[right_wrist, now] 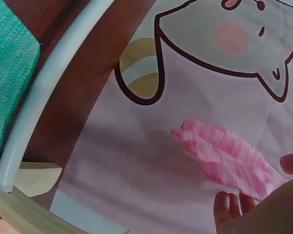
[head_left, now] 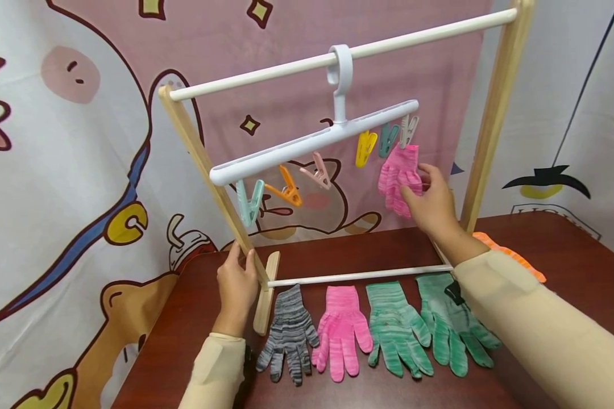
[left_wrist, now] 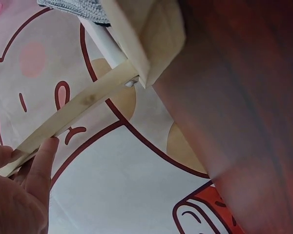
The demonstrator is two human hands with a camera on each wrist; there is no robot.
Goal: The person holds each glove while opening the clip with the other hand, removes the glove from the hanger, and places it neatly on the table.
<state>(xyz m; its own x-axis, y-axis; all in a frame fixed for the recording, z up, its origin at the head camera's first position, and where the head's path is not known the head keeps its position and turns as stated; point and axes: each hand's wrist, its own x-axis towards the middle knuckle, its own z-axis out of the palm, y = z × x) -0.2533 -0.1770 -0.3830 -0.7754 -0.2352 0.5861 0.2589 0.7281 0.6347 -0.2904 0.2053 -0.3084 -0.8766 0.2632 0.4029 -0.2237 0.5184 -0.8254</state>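
A pink glove (head_left: 400,180) hangs from a white clothespin (head_left: 408,132) at the right end of a white hanger (head_left: 312,142). My right hand (head_left: 436,201) is at the glove's right side, thumb in front of its edge. In the right wrist view, the thumb (right_wrist: 292,164) and fingers are spread on either side of the pink glove (right_wrist: 229,158). With my left hand (head_left: 237,287) I hold the left wooden post (head_left: 204,162) of the rack low down. The left wrist view shows thumb and fingers around that post (left_wrist: 83,105).
More clothespins hang along the hanger, including an orange clothespin (head_left: 286,187) and a yellow clothespin (head_left: 365,149). On the table (head_left: 184,341) lie a grey glove (head_left: 289,335), a pink glove (head_left: 340,332) and green gloves (head_left: 396,326). Something orange (head_left: 511,255) lies behind my right forearm.
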